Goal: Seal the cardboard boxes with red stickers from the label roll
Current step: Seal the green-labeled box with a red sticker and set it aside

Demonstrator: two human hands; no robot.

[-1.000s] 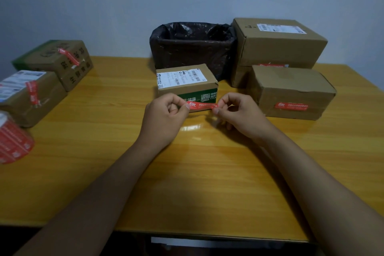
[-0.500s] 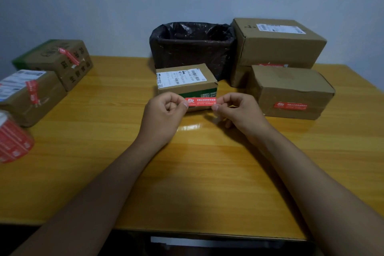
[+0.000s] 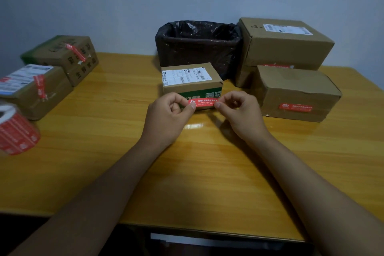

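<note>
1. Both hands, the left hand [image 3: 169,116] and the right hand [image 3: 242,113], pinch opposite ends of one red sticker [image 3: 202,103] between thumb and forefinger, stretching it flat and level just in front of the small box [image 3: 191,80] at mid-counter; whether it touches the box face cannot be told.
2. Bare forearms reach in from the near edge over a glossy, yellow wood-grain counter [image 3: 104,162] set against a plain grey-blue wall [image 3: 124,2].
3. At far left lies the label roll [image 3: 15,131], beside two boxes [image 3: 35,89] [image 3: 62,56] each carrying a red strip.
4. Behind the small box stands a bin lined with a black bag [image 3: 197,43].
5. At right, a large box [image 3: 284,43] sits behind a lower box [image 3: 295,93] bearing a red sticker on its front.
</note>
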